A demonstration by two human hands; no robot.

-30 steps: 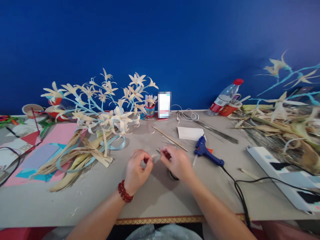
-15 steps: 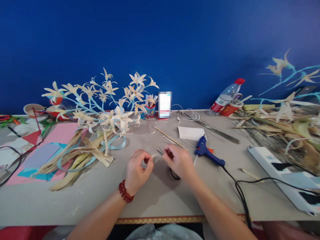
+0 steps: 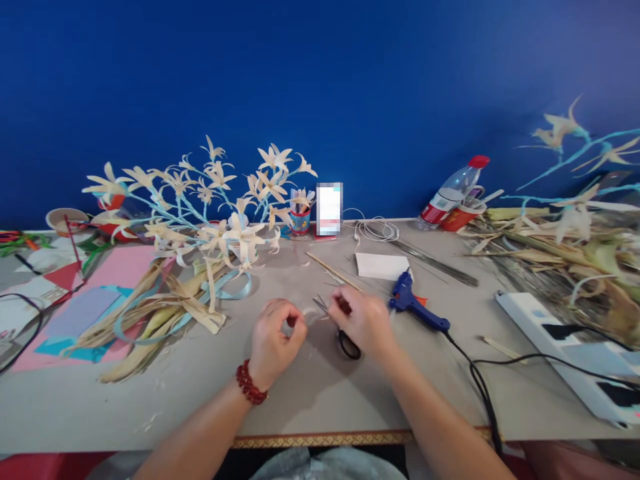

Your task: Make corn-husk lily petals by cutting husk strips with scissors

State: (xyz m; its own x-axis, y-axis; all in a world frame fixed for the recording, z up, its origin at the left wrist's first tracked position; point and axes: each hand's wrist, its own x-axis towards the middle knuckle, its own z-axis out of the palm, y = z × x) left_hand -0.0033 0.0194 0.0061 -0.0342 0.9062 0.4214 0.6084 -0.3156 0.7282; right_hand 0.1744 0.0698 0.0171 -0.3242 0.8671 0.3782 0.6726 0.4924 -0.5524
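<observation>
My left hand, with a red bead bracelet at the wrist, is closed in a pinch, thumb against index finger. A small pale wisp shows at its fingertips, too fine to name. To its right my right hand is also pinched, its fingers curled; whatever they hold is hidden or too thin to see. Beneath the right hand lie scissors with black handles, their blades pointing away to the left. Just beyond is a thin wooden stick. A blue glue gun rests to the right of that hand.
Pale husk flowers on blue stems stand at back left, above dried husks and coloured paper. A phone stands at the wall. A tilted bottle, thin wires and a power strip are on the right.
My right hand has shifted slightly right, and more of the scissors' black handles now shows. The left hand has stayed nearly still.
</observation>
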